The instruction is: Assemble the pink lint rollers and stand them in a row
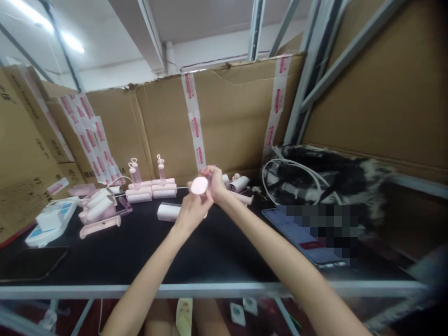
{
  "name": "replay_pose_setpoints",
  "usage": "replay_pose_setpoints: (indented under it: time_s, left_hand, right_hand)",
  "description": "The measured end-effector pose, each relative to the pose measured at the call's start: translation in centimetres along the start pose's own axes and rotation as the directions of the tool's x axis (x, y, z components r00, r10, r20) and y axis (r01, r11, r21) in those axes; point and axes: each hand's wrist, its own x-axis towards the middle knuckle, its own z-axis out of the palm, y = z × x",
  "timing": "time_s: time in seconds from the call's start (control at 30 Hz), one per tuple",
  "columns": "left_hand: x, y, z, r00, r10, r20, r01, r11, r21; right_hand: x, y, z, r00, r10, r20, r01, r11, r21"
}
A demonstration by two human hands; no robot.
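**Both hands on a pink roller at frame centre**

The left hand (pixel 191 210) and right hand (pixel 215 183) meet, fingers curled around a pink roller (pixel 199 185) held above the black tabletop (pixel 140 247). Bare tabletop lies below them, down to the metal front edge (pixel 210 290). Stacked pink rollers (pixel 152 190) crowd the left; a phone (pixel 304 238) lies right.
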Motion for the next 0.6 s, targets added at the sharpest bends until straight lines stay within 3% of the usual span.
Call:
replay_pose_setpoints:
  time_s: [0.1,0.27,0.33,0.43,0.5,0.6]
  left_hand:
    - [-0.8,-0.3,-0.7,0.998,-0.064,-0.029,0.061,0.993,-0.1]
    - [-1.3,-0.4,-2.4,0.984,-0.115,-0.137,0.067,0.947,-0.315]
    - [-1.0,-0.1,-2.8,0.962,-0.206,-0.177,0.095,0.865,-0.493]
    - [-1.0,0.7,-3.2,0.924,-0.349,-0.155,0.138,0.684,-0.716]
    - [-1.5,1.5,-3.7,0.917,-0.376,-0.132,0.133,0.601,-0.788]
    - [-2.6,2.2,-5.0,0.94,-0.337,-0.053,0.143,0.531,-0.835]
  right_hand:
    - [-0.4,0.7,1.0,0.999,0.039,0.036,-0.04,0.999,0.022]
    - [-0.2,1.1,3.7,0.986,0.115,0.118,-0.117,0.993,0.005]
    - [0.2,1.2,4.9,0.984,0.13,0.124,-0.13,0.991,-0.012]
    - [0.1,1.1,6.5,0.983,0.129,0.132,-0.125,0.991,-0.042]
    - [-0.6,0.7,7.3,0.985,0.101,0.142,-0.094,0.994,-0.057]
    - [-2.6,-0.3,7.3,0.984,0.03,0.175,-0.015,0.997,-0.082]
